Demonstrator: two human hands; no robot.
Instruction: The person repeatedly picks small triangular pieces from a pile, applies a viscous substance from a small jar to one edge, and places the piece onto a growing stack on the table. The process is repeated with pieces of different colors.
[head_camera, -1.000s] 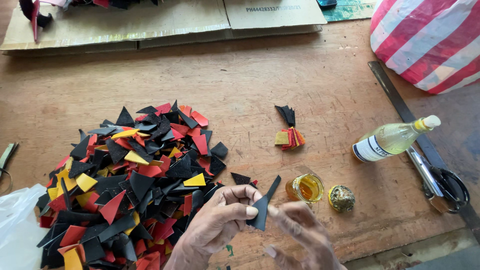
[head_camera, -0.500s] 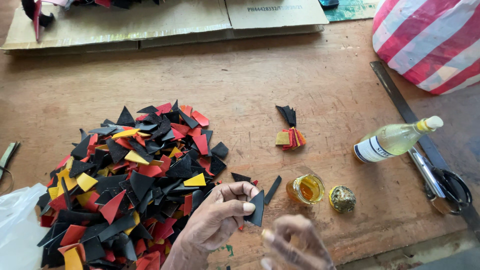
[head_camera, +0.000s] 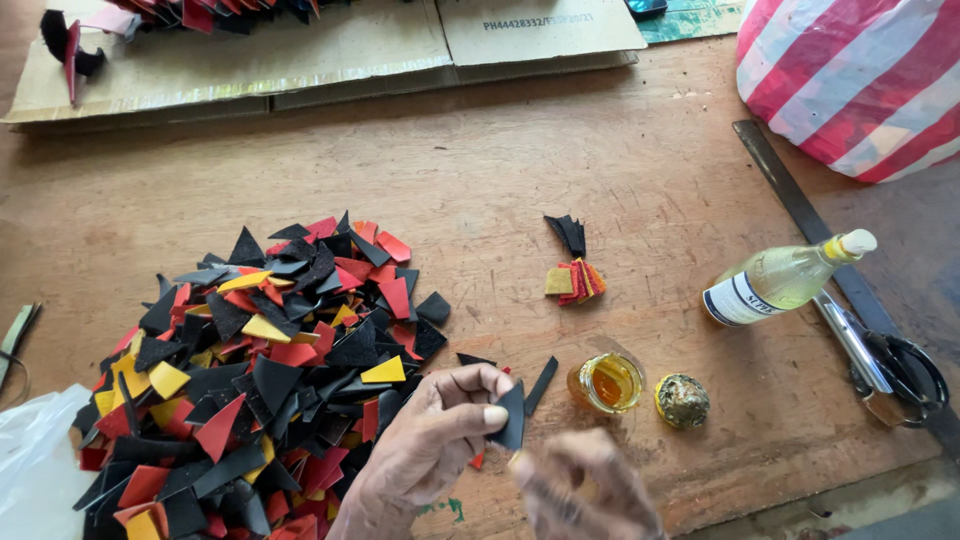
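The left hand (head_camera: 430, 455) pinched 1 black scrap (head_camera: 512, 418) above the wooden worktop (head_camera: 560, 160); the blurred right hand (head_camera: 585, 490) hovered beside it, its grip unclear, possibly loosely curled.

A white label (head_camera: 738, 298) wraps the lying clear bottle (head_camera: 785, 279); flattened brown cardboard (head_camera: 330, 50) lies along the far edge.

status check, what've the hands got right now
Left hand pinching a small black cut piece. Right hand blurred just below it, grip unclear. Open glass jar of amber liquid close by on the right.
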